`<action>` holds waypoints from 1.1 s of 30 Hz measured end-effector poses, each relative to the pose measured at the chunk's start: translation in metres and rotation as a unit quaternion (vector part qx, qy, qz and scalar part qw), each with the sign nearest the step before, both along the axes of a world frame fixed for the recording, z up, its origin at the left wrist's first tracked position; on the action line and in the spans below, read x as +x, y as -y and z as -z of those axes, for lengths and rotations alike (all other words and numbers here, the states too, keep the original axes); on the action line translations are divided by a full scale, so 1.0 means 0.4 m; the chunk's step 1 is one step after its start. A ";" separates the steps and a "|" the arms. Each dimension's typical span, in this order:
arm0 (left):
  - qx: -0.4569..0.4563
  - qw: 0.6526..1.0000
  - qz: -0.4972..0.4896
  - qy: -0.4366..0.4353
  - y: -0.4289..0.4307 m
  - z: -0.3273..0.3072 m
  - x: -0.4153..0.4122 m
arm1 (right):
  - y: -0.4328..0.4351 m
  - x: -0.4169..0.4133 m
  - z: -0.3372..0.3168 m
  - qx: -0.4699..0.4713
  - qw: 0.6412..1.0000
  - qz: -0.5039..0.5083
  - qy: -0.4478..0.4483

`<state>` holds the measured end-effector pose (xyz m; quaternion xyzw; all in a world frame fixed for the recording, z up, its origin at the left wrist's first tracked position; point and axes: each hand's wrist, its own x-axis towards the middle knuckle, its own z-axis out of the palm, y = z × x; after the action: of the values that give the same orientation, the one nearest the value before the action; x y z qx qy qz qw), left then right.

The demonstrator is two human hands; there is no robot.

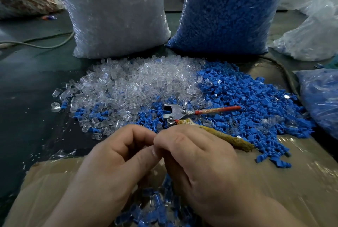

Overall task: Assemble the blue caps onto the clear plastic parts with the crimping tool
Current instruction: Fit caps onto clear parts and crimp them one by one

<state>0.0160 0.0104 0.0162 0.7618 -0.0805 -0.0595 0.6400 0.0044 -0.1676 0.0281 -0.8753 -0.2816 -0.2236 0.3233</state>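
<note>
My left hand (113, 161) and my right hand (199, 159) meet fingertip to fingertip over the near edge of the piles. Their fingers are curled and pinch something small that the fingers hide. The crimping tool (181, 113) lies free just beyond the hands, on the blue caps. Its metal jaws point left, its red handle (219, 109) points right, and its yellow-wrapped handle (228, 139) runs past my right hand's knuckles. A heap of clear plastic parts (135, 84) lies at the centre left. A heap of blue caps (256, 102) lies to its right.
A big bag of clear parts (117, 16) and a big bag of blue caps (228, 11) stand behind the heaps. A cardboard box (301, 181) under my hands holds several capped pieces (155, 208). More plastic bags lie at the right, and a cable (36, 44) runs at the far left.
</note>
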 end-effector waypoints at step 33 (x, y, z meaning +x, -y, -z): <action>-0.157 0.979 -0.105 -0.079 0.002 0.020 0.028 | 0.106 0.082 -0.012 -0.230 0.927 0.255 -0.152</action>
<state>0.0272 0.0095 0.0082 0.6487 0.0423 -0.0387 0.7589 0.0373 -0.2101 0.0329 -0.9914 -0.0403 -0.0915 0.0839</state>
